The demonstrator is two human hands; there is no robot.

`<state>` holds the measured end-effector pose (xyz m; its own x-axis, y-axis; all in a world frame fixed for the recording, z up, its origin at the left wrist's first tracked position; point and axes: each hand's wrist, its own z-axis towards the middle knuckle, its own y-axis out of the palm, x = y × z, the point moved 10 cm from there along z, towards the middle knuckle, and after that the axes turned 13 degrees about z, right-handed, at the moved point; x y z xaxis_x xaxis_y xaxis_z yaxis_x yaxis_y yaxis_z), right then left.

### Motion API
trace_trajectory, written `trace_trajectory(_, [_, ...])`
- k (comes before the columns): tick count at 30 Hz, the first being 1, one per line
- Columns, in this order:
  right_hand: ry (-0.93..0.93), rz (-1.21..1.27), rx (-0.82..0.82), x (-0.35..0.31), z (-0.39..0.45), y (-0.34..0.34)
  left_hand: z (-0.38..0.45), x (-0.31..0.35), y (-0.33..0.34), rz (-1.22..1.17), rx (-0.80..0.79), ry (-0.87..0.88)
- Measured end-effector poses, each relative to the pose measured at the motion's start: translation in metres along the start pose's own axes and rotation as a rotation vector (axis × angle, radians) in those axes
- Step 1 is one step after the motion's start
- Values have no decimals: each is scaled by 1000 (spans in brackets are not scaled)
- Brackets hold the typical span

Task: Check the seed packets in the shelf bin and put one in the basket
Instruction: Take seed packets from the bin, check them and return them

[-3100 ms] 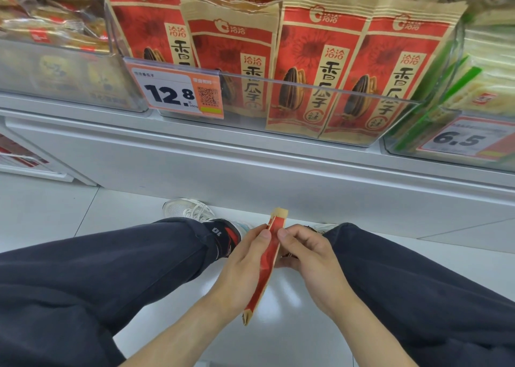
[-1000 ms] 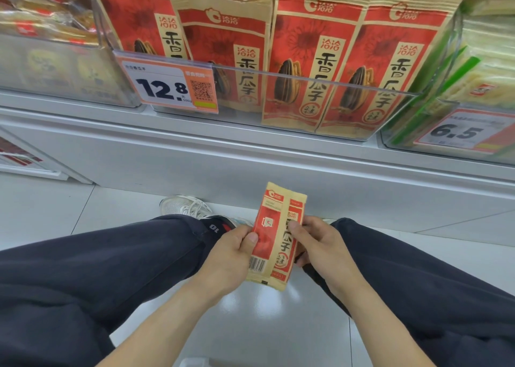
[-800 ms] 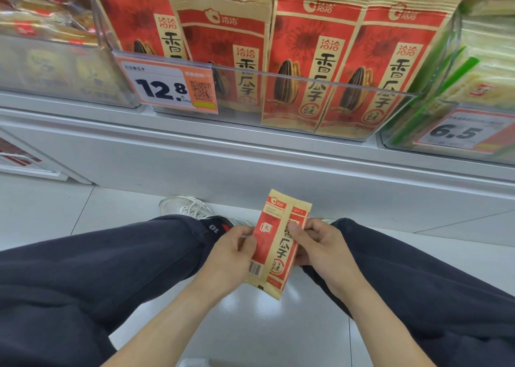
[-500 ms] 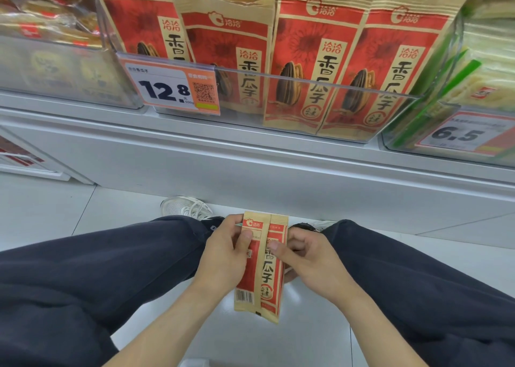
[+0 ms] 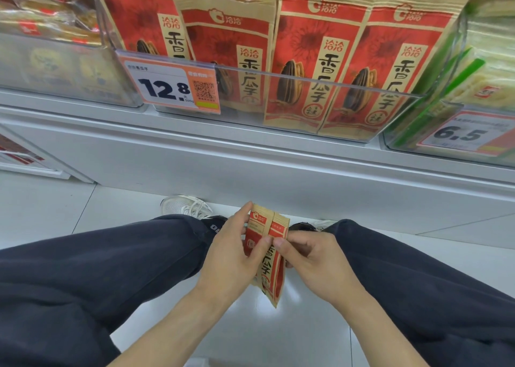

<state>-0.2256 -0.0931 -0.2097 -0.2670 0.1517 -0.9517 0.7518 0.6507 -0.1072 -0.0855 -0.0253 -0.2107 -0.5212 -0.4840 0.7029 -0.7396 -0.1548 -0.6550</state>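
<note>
**Both hands on one seed packet**

The left hand (image 5: pixel 231 258) and right hand (image 5: pixel 315 260) each pinch the seed packet (image 5: pixel 271 266), thumbs on its face, fingers curled behind. It hangs upright between the knees, below the shelf bin (image 5: pixel 278 88).

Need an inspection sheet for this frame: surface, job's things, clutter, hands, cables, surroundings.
Surface: glossy white tiled floor; white shelf ledge above it.
Job's things: small red-and-tan paper seed packet held upright between both hands over the floor; large red-and-tan seed packets standing in the clear plastic shelf bin; basket not in view.
Clutter: nothing seen.
Hands: left hand and right hand both pinch the small packet, thumbs on its face.
Cables: nothing seen.
Surroundings: orange-and-white 12.8 price tag; 6.5 price tag; green-striped packets in the bin to the right; dark trousers; white sneaker.
</note>
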Motion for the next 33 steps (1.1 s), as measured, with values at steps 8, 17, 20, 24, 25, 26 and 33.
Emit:
trace_trajectory(8, [-84,26,-8,-9,-2,3,0,6,8,101,-60,70])
trace_trajectory(17, [20,103,82,4,1,-9,2,3,15,-16,-116,70])
trace_trajectory(20, [41,134,173,3,0,-24,0,5,28,-67,-240,97])
trace_trajectory(24, [52,232,313,4,-2,-47,-8,8,43,-87,-416,116])
trace_trajectory(25, [66,275,335,6,-3,-50,-9,9,44,-96,-442,119])
trace_trajectory(26, [78,314,349,7,-3,-52,-9,9,45,-106,-461,116])
trace_trajectory(33, [75,449,273,1,-3,-43,-4,7,39,-172,-458,118])
